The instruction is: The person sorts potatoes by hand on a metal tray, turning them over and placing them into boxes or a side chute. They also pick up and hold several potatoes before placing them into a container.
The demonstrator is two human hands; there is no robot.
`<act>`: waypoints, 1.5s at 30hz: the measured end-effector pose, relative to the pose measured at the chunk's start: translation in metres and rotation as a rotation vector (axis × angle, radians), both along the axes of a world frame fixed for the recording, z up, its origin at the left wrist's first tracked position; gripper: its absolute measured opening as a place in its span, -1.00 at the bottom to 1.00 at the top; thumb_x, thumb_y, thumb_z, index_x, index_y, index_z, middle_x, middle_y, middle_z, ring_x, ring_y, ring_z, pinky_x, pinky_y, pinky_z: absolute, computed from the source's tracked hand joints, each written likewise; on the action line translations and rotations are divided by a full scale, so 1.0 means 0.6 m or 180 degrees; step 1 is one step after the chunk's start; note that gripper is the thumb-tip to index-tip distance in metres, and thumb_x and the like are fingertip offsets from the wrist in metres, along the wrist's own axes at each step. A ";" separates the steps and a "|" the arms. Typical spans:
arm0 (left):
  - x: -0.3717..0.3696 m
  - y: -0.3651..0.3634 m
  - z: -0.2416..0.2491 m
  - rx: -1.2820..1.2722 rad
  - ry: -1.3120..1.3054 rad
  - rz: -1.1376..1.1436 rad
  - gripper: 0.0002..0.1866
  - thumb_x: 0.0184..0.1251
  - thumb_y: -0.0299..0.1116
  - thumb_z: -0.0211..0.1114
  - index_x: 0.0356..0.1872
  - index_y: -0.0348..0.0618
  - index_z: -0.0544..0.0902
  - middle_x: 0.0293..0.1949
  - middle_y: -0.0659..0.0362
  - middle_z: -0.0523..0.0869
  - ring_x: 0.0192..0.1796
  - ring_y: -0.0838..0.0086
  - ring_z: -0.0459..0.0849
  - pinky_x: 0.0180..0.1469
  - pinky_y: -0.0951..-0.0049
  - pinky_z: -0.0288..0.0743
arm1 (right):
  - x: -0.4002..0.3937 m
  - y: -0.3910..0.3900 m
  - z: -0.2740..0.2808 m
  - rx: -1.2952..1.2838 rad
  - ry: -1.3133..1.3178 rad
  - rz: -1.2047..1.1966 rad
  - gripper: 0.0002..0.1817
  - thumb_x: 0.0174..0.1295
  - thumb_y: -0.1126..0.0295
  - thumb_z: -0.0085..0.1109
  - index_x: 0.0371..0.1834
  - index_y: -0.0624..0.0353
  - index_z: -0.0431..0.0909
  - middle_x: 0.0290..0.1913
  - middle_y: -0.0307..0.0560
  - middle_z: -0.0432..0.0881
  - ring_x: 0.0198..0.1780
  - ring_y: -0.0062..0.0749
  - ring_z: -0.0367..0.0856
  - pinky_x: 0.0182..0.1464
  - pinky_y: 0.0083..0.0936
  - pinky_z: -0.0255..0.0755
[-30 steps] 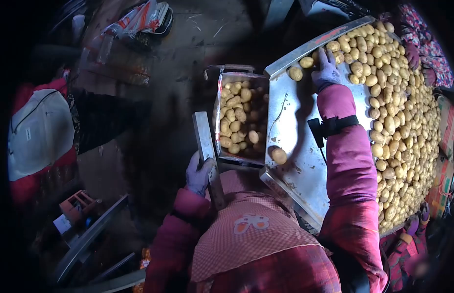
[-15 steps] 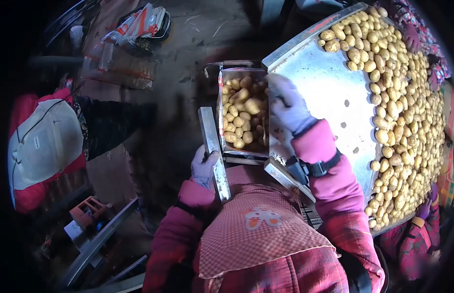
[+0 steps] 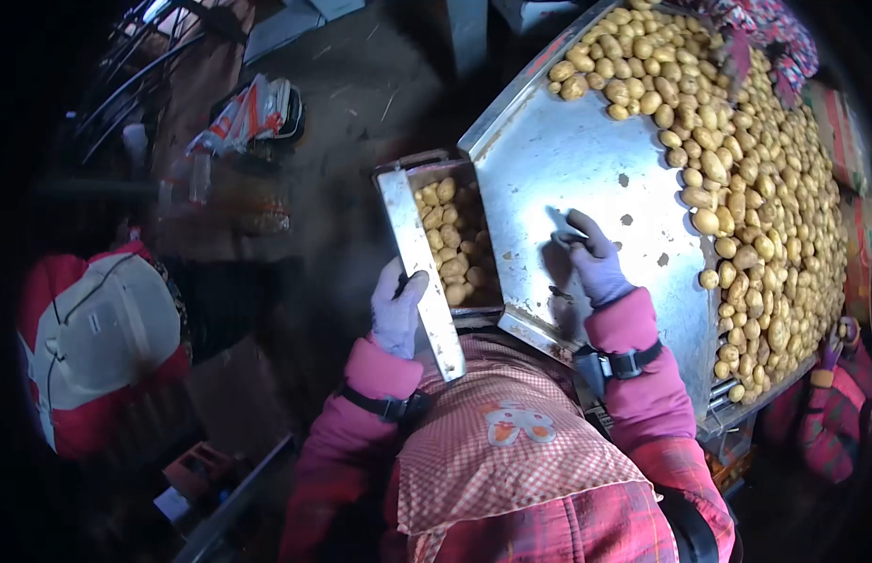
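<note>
My left hand (image 3: 395, 308), in a pale lilac glove, grips a flat metal bar (image 3: 421, 272), fingers closed on its left edge. The bar stands slanted along the left side of a box (image 3: 478, 317) of potatoes (image 3: 445, 225). My right hand (image 3: 597, 258), in a similar glove with dark fingertips, is over the bare part of a sloped metal table (image 3: 539, 178). Its fingers are bent and apart, and no potato shows in them. The box sits right against the table's narrow end, where the raised rim leaves a gap.
A large heap of potatoes (image 3: 764, 244) covers the table's right side. Another person's patterned sleeve (image 3: 760, 28) reaches in at the top right; a gloved hand (image 3: 833, 349) shows at the lower right. At left are a person in red and white (image 3: 107, 324) and plastic bags (image 3: 253, 117).
My right hand has moved from beside the box back over the table, right and down. The metal bar has shifted over the box's left edge. Potatoes tumbling into the box now lie still.
</note>
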State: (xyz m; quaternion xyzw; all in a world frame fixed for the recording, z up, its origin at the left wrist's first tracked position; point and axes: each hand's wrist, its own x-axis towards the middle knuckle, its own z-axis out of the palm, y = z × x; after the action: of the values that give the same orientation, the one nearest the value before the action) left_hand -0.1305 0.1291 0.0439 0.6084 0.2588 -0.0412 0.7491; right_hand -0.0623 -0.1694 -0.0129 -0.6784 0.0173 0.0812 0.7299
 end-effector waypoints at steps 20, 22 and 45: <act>0.200 -0.215 -0.084 0.2274 0.0473 -0.1381 -0.26 0.06 -0.17 0.47 0.24 -0.35 0.43 -0.01 -0.08 0.69 -0.03 0.22 0.71 0.04 0.33 0.57 | -0.307 -0.162 0.130 0.1287 0.1040 -0.2442 -0.49 0.43 0.40 -0.12 0.39 0.44 0.21 0.16 0.31 0.53 -0.13 -0.27 0.64 -0.34 -0.59 0.53; 0.193 -0.202 -0.059 0.2338 0.0128 -0.1786 -0.08 0.04 -0.05 0.40 0.37 -0.40 0.26 0.16 -0.24 0.60 0.21 0.01 0.61 0.24 0.20 0.47 | -0.323 -0.158 0.136 0.1302 0.1088 -0.2604 -0.49 0.42 0.38 -0.08 0.38 0.39 0.24 0.10 0.19 0.60 -0.27 -0.39 0.61 -0.39 -0.62 0.50; 0.247 -0.268 0.052 0.5037 -0.1221 -0.4396 -0.56 0.28 0.07 0.12 -0.22 -0.04 0.79 -0.01 0.05 0.72 0.19 0.15 0.58 0.23 0.03 0.32 | -0.381 -0.269 0.051 -0.4267 -0.0355 -0.2579 -0.59 0.31 0.48 0.05 0.23 0.22 0.48 -0.05 0.21 0.61 -0.09 0.10 0.59 -0.02 -0.18 0.50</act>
State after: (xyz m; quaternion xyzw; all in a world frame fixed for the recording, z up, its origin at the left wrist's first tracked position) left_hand 0.0175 -0.0318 0.0752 0.9329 -0.3111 -0.1806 -0.0164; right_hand -0.2907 -0.3310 0.0175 -0.9182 0.2720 -0.2533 0.1373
